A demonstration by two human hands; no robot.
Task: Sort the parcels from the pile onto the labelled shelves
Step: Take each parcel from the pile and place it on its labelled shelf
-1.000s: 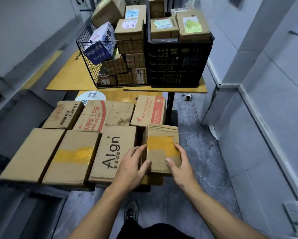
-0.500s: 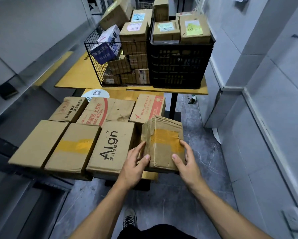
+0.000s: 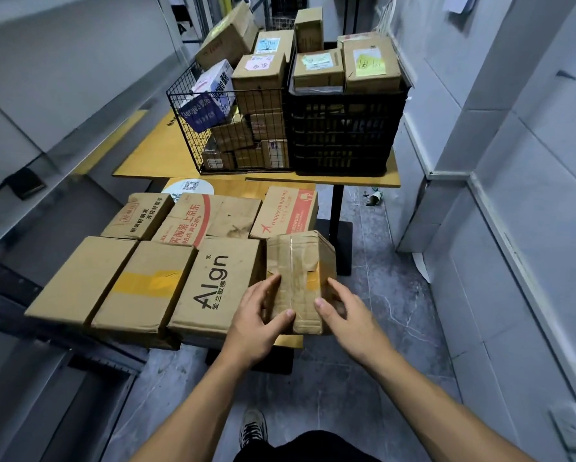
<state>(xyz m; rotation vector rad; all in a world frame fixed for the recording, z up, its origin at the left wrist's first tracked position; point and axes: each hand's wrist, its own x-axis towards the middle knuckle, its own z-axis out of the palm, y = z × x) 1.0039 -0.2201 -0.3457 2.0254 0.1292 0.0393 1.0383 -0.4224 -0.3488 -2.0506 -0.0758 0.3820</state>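
Observation:
A small worn cardboard parcel point(image 3: 298, 261) with clear tape and a patch of yellow tape is tipped up at the right end of the front row of boxes. My left hand point(image 3: 260, 315) grips its left side with the thumb on its near face. My right hand point(image 3: 345, 311) grips its right side. Left of it lies the "Align" box point(image 3: 209, 281), then two plain boxes, one with yellow tape point(image 3: 146, 288). Behind them sit several printed boxes, among them an orange "Happy shopping" box point(image 3: 286, 211).
A yellow table point(image 3: 146, 161) behind carries a wire basket point(image 3: 186, 128) and a black crate point(image 3: 343, 135), both piled with labelled parcels. Grey shelves point(image 3: 46, 105) run along the left. A white wall point(image 3: 513, 161) stands on the right, with marble floor point(image 3: 380, 311) between.
The small parcel has been lifted off the low table's right end and turned, so its taped end now faces up. Both hands stayed on its sides.

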